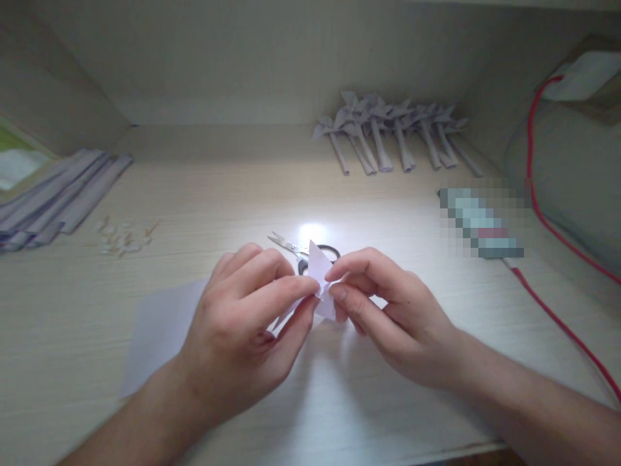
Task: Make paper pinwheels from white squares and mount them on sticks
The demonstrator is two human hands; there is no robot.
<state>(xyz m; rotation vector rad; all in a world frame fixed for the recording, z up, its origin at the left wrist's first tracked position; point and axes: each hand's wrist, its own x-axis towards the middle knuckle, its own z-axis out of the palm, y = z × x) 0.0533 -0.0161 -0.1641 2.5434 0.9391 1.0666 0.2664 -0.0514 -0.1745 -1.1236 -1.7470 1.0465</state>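
Observation:
A white paper pinwheel (319,262) with pointed, folded blades is held up between my two hands, over the table's middle. My left hand (247,304) pinches its centre between thumb and index finger. From the other side, my right hand (383,304) closes on its right part, the thumb and index fingertips close to the centre. The fingers hide much of the pinwheel's lower half. Just behind it lie scissors (286,244) with dark handles, partly covered by the paper and the left hand.
Flat white paper (160,330) lies under my left forearm. Small scraps (121,238) and rolled paper sticks (63,194) are at left. Several finished pinwheels (378,129) lie along the back right. A blurred-out device (480,223) sits at right, beside a red cable (557,330).

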